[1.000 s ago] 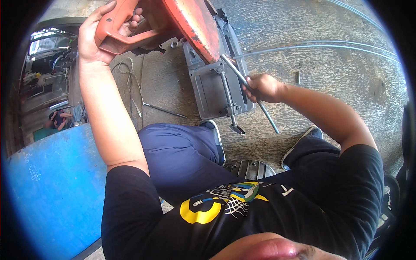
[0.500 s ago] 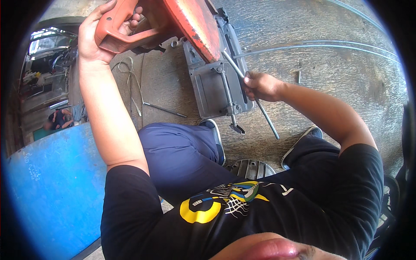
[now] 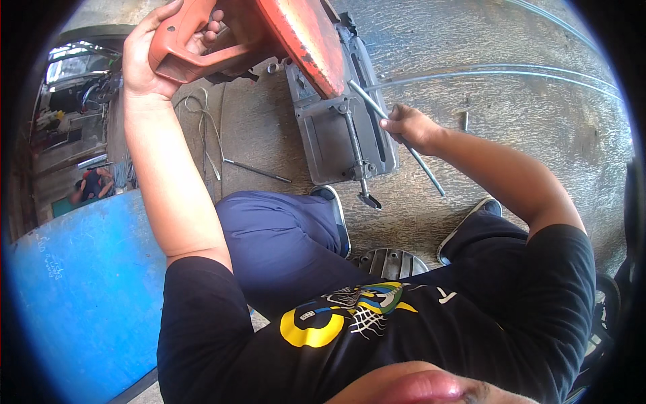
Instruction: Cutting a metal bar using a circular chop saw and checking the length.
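My left hand (image 3: 143, 66) is closed around the orange handle of a cut-off saw (image 3: 304, 42), at the upper left. The saw's worn orange guard leans over its grey metal base (image 3: 323, 145), which carries a clamp screw (image 3: 353, 138). At the right side of the base, my right hand (image 3: 414, 128) grips a thin metal rod (image 3: 426, 170) near its middle. The rod slants from beside the guard's lower tip down to the right, its lower end free in the air. The guard hides the cutting disc.
Long metal rods (image 3: 484, 70) lie on the floor to the right, near a short cut piece (image 3: 465, 121). A cord and a thin bar (image 3: 257, 171) lie left of the base. A blue panel (image 3: 94, 283) stands at lower left. Another person (image 3: 93, 185) is farther off.
The rod's lower end has swung up and to the right, with my right hand turning slightly. The saw base has shifted a little to the right. My left hand stays on the handle.
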A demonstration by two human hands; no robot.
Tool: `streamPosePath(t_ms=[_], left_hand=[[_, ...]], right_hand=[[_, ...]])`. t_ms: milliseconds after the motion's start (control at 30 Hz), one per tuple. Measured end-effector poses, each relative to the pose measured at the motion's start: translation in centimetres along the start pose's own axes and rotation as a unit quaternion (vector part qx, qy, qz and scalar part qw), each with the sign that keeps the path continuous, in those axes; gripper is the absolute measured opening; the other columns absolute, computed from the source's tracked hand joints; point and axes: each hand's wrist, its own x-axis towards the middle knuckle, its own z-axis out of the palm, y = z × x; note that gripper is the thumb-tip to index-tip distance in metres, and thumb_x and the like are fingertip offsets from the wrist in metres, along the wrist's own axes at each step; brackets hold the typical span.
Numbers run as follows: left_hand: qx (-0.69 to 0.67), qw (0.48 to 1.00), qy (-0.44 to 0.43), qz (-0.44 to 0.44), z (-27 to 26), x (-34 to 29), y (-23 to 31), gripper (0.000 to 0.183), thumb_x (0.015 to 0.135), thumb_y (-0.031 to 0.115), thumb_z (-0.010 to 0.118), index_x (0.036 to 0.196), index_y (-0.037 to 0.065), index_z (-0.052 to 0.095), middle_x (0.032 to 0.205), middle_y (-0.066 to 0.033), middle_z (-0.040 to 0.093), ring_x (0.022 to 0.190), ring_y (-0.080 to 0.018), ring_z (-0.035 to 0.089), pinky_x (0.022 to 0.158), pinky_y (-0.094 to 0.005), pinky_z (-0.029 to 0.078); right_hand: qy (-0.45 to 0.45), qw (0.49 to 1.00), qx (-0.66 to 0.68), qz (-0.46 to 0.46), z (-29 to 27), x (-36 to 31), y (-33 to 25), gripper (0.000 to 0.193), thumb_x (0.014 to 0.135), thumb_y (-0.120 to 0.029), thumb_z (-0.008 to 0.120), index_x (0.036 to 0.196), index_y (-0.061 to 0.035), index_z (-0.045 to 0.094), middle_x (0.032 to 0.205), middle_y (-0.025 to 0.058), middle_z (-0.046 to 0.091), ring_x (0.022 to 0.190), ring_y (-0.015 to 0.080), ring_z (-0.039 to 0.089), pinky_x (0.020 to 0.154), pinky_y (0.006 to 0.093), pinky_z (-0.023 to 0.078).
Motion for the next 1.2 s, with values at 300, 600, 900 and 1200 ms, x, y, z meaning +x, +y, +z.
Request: streamPosePath(t_ms=[300, 600, 900, 1200], left_hand=[[0.002, 1.000, 0.020, -0.010, -0.2, 0.1, 0.2, 0.046, 0.095, 0.019, 0.043, 0.127, -0.013, 0.042, 0.113, -0.0325, 0.054, 0.100, -0.0349, 0.059, 0.086, -0.0375, 0.050], [0.045, 0.998, 0.054, -0.001, -0.4, 0.0, 0.3, 0.048, 0.095, 0.020, 0.043, 0.127, -0.015, 0.040, 0.111, -0.0329, 0.054, 0.091, -0.0324, 0.061, 0.082, -0.0367, 0.051], [0.048, 0.998, 0.032, -0.004, 0.2, 0.0, 0.1, 0.049, 0.095, 0.021, 0.042, 0.128, -0.015, 0.040, 0.112, -0.0317, 0.054, 0.093, -0.0322, 0.060, 0.083, -0.0357, 0.050], [0.020, 0.999, 0.027, -0.014, 0.2, 0.0, 0.1, 0.049, 0.095, 0.021, 0.041, 0.129, -0.014, 0.040, 0.113, -0.0320, 0.054, 0.095, -0.0325, 0.059, 0.085, -0.0357, 0.050]], right_hand=[[-0.063, 0.997, 0.047, 0.009, -0.2, 0.0, 0.0, 0.028, 0.098, -0.029, 0.048, 0.086, -0.0037, 0.051, 0.070, 0.0044, 0.052, 0.059, 0.0133, 0.047, 0.056, 0.0271, 0.040], [-0.168, 0.963, 0.190, 0.086, 0.0, 0.0, 0.5, 0.035, 0.101, -0.033, 0.039, 0.091, -0.0027, 0.052, 0.070, 0.0047, 0.048, 0.060, 0.0161, 0.043, 0.061, 0.0305, 0.038], [-0.242, 0.945, 0.214, 0.052, -0.1, 0.4, 0.8, 0.025, 0.099, -0.032, 0.043, 0.092, -0.0077, 0.046, 0.074, 0.0033, 0.045, 0.063, 0.0159, 0.042, 0.064, 0.0317, 0.039], [-0.143, 0.969, 0.197, 0.031, 0.3, 0.5, 0.8, 0.020, 0.095, -0.019, 0.054, 0.086, -0.0095, 0.040, 0.072, 0.0038, 0.045, 0.061, 0.0147, 0.043, 0.057, 0.0301, 0.040]])
